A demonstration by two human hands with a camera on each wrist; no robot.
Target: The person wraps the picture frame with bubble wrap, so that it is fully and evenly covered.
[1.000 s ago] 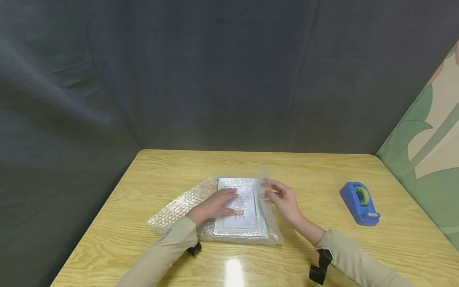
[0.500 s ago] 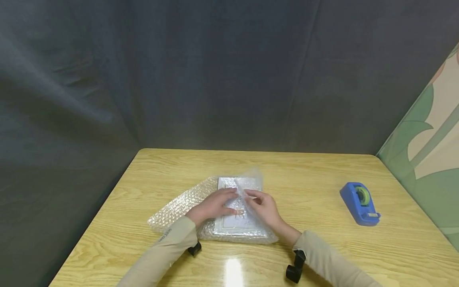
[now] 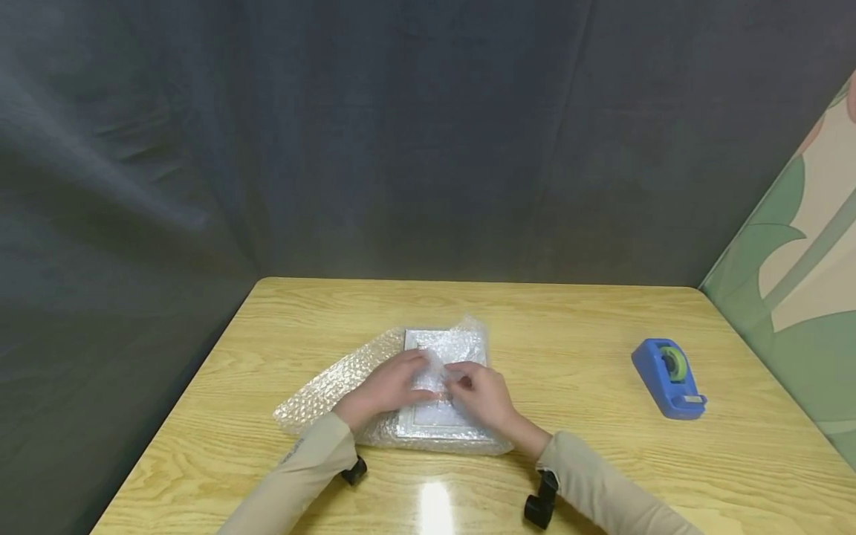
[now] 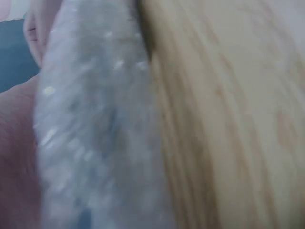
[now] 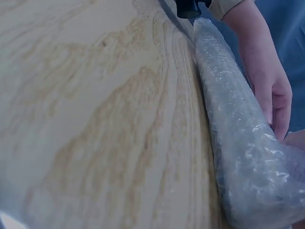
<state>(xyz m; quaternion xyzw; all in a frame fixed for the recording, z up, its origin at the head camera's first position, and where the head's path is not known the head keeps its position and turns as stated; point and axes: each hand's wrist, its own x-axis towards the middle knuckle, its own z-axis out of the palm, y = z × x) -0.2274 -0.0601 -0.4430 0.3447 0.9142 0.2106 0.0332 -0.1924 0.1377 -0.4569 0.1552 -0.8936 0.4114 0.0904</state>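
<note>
We see a desk [image 3: 575, 401] of yellowish wood streaked with darker, wavy grain. On it, the clear bubble wrap [image 3: 348, 375] gleams silvery white, patterned with rows of small bubbles, and through it we make out a silvery-white frame [image 3: 438, 430]. The tape dispenser [image 3: 657, 386] is blue, its roll [image 3: 680, 364] yellow-green. Both sleeves [image 3: 595, 475] are beige, the left one bearing small dark lettering, and the wrist cameras [image 3: 353, 471] are black. Behind, we find a plain dark blue-grey curtain [image 3: 414, 141]; to the right, a cream panel [image 3: 802, 279] patterned with green leaf shapes and touches of pink.
</note>
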